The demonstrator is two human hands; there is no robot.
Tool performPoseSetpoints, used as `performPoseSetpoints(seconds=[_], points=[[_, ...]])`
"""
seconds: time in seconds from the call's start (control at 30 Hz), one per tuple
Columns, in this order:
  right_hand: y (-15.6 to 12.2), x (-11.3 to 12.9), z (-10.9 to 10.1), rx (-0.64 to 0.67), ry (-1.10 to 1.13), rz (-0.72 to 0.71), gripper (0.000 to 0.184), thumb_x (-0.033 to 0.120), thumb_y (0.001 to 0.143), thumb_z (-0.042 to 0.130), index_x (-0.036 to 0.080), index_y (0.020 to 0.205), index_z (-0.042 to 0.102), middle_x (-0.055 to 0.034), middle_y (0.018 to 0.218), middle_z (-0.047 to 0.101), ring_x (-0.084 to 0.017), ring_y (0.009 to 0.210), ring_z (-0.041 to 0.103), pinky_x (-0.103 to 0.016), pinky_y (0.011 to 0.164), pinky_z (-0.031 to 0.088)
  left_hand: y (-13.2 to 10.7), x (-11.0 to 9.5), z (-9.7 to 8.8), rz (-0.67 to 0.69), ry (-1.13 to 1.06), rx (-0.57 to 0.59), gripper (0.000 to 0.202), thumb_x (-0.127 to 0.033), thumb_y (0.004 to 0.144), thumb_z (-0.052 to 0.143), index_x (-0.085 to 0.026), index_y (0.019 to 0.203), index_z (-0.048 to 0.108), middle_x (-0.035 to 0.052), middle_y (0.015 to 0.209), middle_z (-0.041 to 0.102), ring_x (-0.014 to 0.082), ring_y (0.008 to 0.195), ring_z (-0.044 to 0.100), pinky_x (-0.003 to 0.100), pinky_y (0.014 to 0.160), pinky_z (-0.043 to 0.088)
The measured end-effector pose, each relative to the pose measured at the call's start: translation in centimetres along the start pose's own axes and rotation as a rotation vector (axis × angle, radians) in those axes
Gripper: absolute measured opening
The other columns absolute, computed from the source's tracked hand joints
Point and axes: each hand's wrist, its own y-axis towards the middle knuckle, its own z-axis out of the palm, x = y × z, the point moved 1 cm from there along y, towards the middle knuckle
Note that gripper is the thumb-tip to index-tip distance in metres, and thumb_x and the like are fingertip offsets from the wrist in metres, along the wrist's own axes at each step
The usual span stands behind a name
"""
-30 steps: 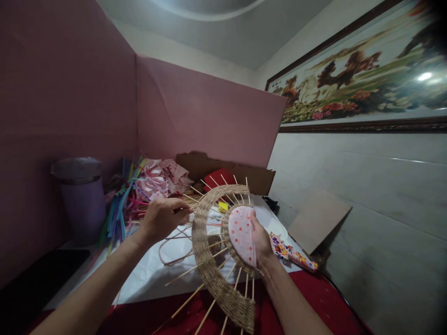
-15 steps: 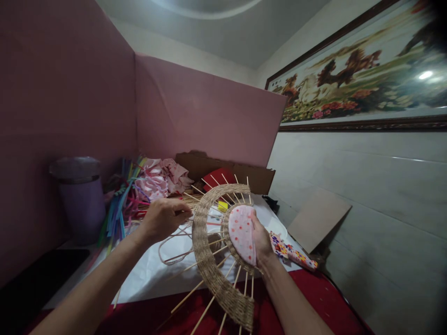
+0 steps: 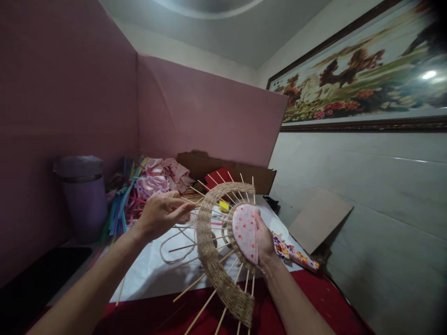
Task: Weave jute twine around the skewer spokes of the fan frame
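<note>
A half-round fan frame (image 3: 207, 232) of woven twine and thin wooden sticks stands tilted above the table. Its centre is a half-disc of pink dotted cloth (image 3: 245, 230). My right hand (image 3: 264, 239) grips this cloth centre at its straight right edge, thumb in front. At the frame's left side, my left hand (image 3: 162, 214) has its fingers bent together beside the stick ends; whatever they hold is hidden. Below that hand, a loop of twine (image 3: 164, 253) hangs or lies over the white sheet; I cannot tell which.
A lilac bin (image 3: 84, 200) stands at the left, beside colourful strips (image 3: 120, 209) and crumpled pink cloth (image 3: 176, 174). Cardboard (image 3: 240, 171) leans at the back. Flowered cloth (image 3: 295, 253) lies right of the frame. White sheeting (image 3: 139, 284) covers part of the red tablecloth (image 3: 146, 318).
My left hand has turned, its thumb now stretched toward the sticks. The fan frame and my right hand have shifted slightly right. The view has moved a little.
</note>
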Motion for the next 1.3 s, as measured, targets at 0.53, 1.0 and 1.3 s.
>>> performPoseSetpoints(seconds=[0.53, 1.0, 1.3], points=[[-0.1, 0.2, 0.1, 0.001, 0.078, 0.003, 0.038, 0.041, 0.083, 0.041, 0.014, 0.101, 0.061, -0.0072, 0.089, 0.069, -0.018, 0.081, 0.064, -0.033, 0.080, 0.047, 0.1, 1.7, 1.4, -0.570, -0.844, 0.111, 0.074, -0.076, 0.061, 0.035, -0.010, 0.061, 0.067, -0.0010, 0.045, 0.033, 0.0069, 0.042, 0.021, 0.022, 0.040, 0.010], [0.3, -0.1, -0.1, -0.097, 0.044, -0.073, 0.052, 0.052, 0.078, 0.043, 0.013, 0.110, 0.057, -0.0101, 0.096, 0.067, -0.021, 0.090, 0.062, -0.038, 0.087, 0.043, 0.0, 1.1, 1.7, -0.498, -0.792, 0.273, 0.080, -0.072, 0.071, 0.025, -0.004, 0.080, 0.068, -0.0021, 0.051, 0.031, 0.0067, 0.045, 0.020, 0.024, 0.042, 0.010], [0.9, -0.2, -0.6, -0.140, 0.028, -0.125, 0.056, 0.054, 0.078, 0.041, 0.014, 0.114, 0.054, -0.0109, 0.096, 0.067, -0.021, 0.093, 0.061, -0.039, 0.090, 0.040, 0.1, 0.9, 1.9, -0.426, -0.653, 0.290, 0.077, -0.070, 0.071, 0.029, -0.004, 0.076, 0.069, -0.0031, 0.047, 0.030, 0.0083, 0.046, 0.025, 0.022, 0.044, 0.017]])
